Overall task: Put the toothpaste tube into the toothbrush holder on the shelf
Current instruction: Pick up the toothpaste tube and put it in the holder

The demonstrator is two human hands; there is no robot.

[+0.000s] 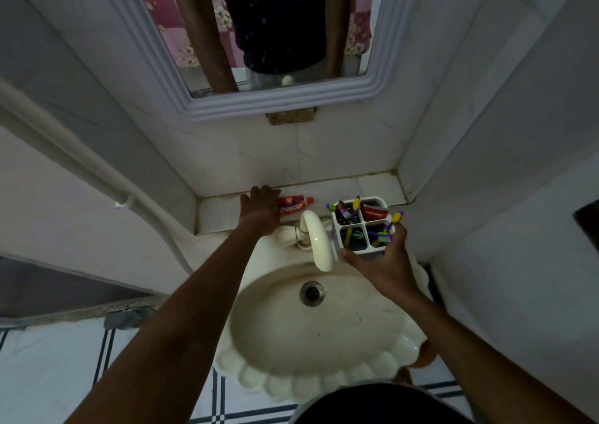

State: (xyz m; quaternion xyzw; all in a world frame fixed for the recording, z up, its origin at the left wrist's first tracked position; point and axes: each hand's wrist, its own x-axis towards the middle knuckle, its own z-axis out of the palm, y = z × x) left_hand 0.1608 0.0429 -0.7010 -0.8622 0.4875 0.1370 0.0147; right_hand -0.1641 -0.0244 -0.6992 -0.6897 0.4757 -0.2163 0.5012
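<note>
Toothpaste tube (293, 206) lies flat on the tiled shelf (372, 185) behind the tap (316, 239), its left end under the left hand (261, 209), whose grip I cannot tell. Right hand (381, 260) grasps the white four-compartment toothbrush holder (361, 226), which already contains brushes and another red tube, beside the tap above the sink (311, 336).

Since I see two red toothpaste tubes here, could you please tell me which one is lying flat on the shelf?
The tube under the left hand, left of the tap, lies flat. The other tube stands in the holder's back-right compartment.
</note>
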